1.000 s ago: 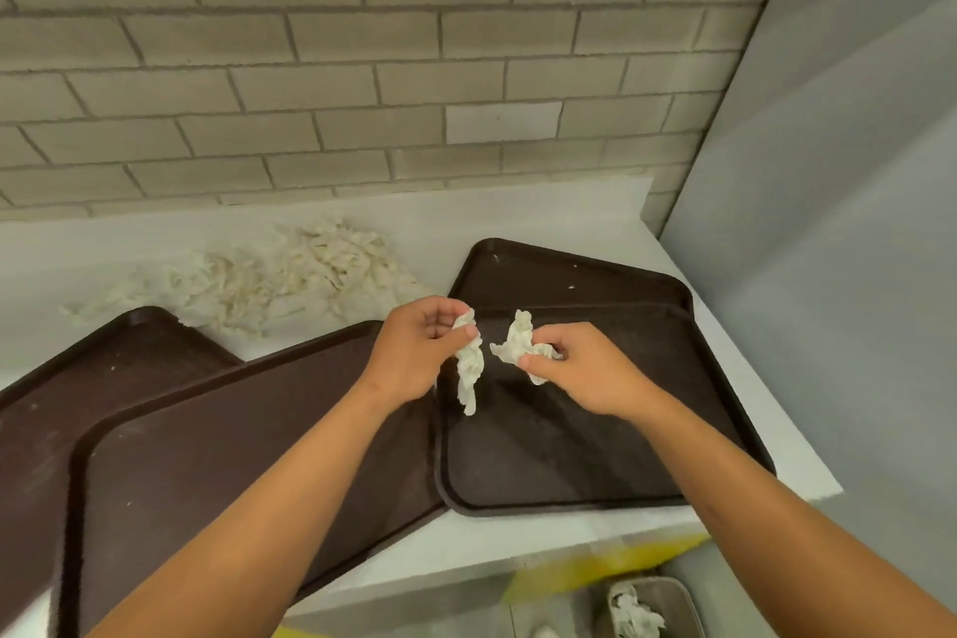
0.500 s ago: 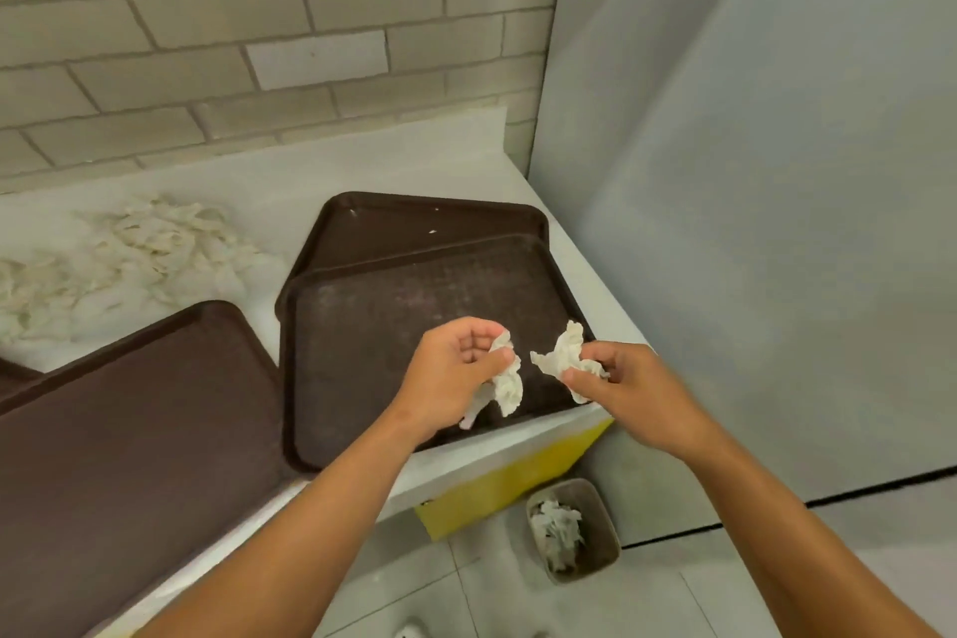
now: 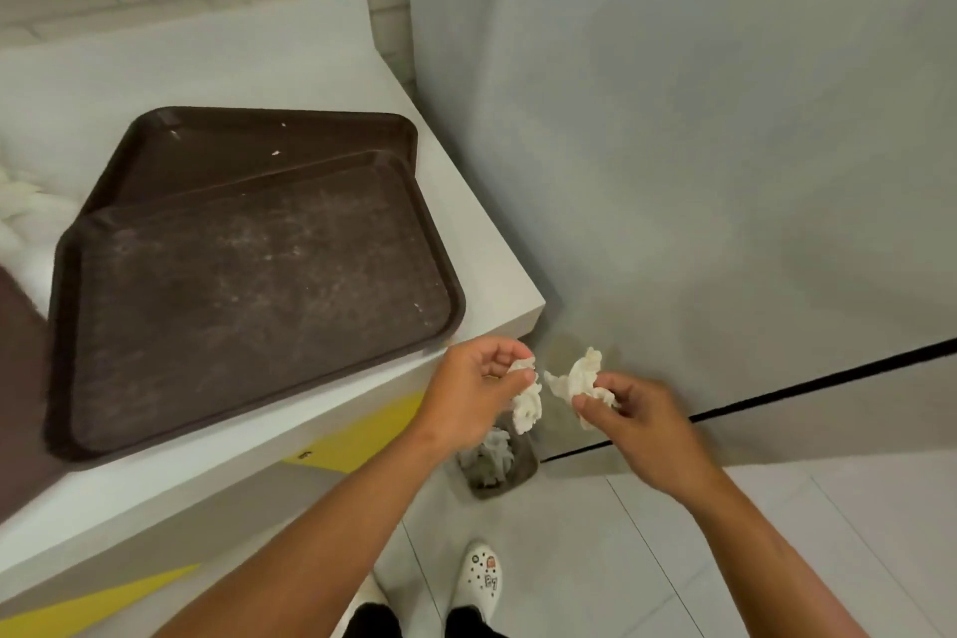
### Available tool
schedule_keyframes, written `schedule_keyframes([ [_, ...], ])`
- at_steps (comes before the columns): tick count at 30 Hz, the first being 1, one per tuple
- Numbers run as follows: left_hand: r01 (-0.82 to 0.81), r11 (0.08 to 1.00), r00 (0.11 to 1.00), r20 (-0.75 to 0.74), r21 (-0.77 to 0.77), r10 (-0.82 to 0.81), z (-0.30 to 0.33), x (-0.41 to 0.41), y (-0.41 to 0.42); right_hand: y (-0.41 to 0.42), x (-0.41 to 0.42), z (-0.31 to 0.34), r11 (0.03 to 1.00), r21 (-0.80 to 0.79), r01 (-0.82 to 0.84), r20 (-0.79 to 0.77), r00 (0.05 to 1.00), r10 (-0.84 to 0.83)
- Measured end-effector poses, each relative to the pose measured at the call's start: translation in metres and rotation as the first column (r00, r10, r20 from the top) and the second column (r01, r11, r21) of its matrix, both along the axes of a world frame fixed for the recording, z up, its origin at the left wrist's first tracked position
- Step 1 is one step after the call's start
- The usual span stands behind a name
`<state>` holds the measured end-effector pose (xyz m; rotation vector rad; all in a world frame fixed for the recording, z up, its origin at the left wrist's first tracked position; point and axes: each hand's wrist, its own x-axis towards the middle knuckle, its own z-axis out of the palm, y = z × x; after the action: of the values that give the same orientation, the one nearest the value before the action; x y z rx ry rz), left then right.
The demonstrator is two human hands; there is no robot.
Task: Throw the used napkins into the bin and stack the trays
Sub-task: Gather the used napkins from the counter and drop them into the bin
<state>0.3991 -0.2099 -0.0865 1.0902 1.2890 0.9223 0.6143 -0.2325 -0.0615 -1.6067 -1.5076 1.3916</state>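
My left hand [image 3: 474, 386] pinches a crumpled white napkin [image 3: 527, 407] that dangles past the counter's corner. My right hand [image 3: 639, 422] pinches a second crumpled napkin [image 3: 577, 376] beside it. Both hang above a small brown bin [image 3: 523, 474] on the floor, which holds white napkins. Two brown trays lie overlapped on the white counter: the near tray [image 3: 248, 295] rests partly on the far tray [image 3: 248, 140]. A third tray's edge [image 3: 20, 378] shows at the far left.
The white counter [image 3: 497, 295] ends in a corner close to a grey wall [image 3: 699, 145]. A few loose napkins [image 3: 15, 207] lie at the left edge. My white clog [image 3: 481, 578] stands on the tiled floor below.
Both hands have carried their napkins rightward off the tray and past the counter edge, now over the bin. The view has swung right and down.
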Motion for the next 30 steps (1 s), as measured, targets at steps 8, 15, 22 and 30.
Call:
schedule_keyframes([
  [8, -0.02, 0.995, 0.993, -0.115, -0.101, 0.008, -0.114, 0.027, -0.007, -0.004, 0.006, -0.115, 0.997, -0.08, 0.02, 0.118, 0.993, -0.01],
  [15, -0.014, 0.994, 0.977, -0.213, -0.111, -0.01, -0.219, 0.033, 0.006, -0.002, -0.004, -0.228, 0.99, -0.129, 0.056, 0.25, 0.968, -0.022],
  [22, 0.067, 0.98, 0.958, -0.263, -0.19, -0.117, -0.313, 0.036, 0.004, 0.007, -0.013, -0.312, 0.984, -0.165, 0.062, 0.373, 0.928, 0.004],
  [30, 0.181, 0.965, 0.896, -0.372, -0.188, -0.241, -0.347, 0.013, -0.01, 0.014, -0.015, -0.329, 0.924, -0.373, -0.081, 0.396, 0.887, 0.237],
])
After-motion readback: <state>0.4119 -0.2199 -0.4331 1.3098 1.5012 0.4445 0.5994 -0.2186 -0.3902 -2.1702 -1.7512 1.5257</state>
